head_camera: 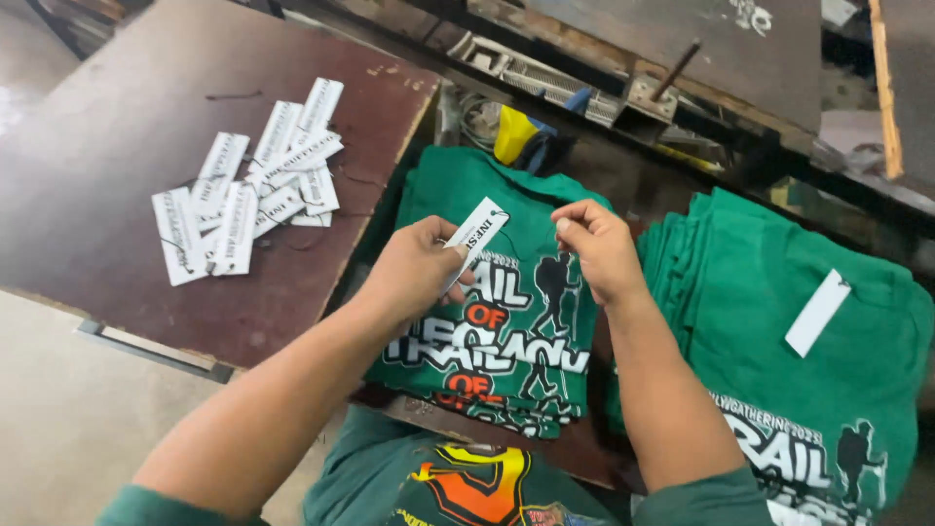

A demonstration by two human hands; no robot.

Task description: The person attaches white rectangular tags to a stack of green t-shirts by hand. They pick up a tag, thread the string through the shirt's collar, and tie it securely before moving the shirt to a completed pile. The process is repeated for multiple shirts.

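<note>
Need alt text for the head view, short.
Left hand holds a white paper tag over a stack of folded green printed shirts; right hand pinches beside it. More tags lie on a brown board, left.

Tag pile (248, 185) on board (117, 127), left of shirts (506, 321).

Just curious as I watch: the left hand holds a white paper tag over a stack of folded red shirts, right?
Not quite. The head view shows the left hand holding the white tag, but the stack of folded shirts under it is green, not red.
</note>
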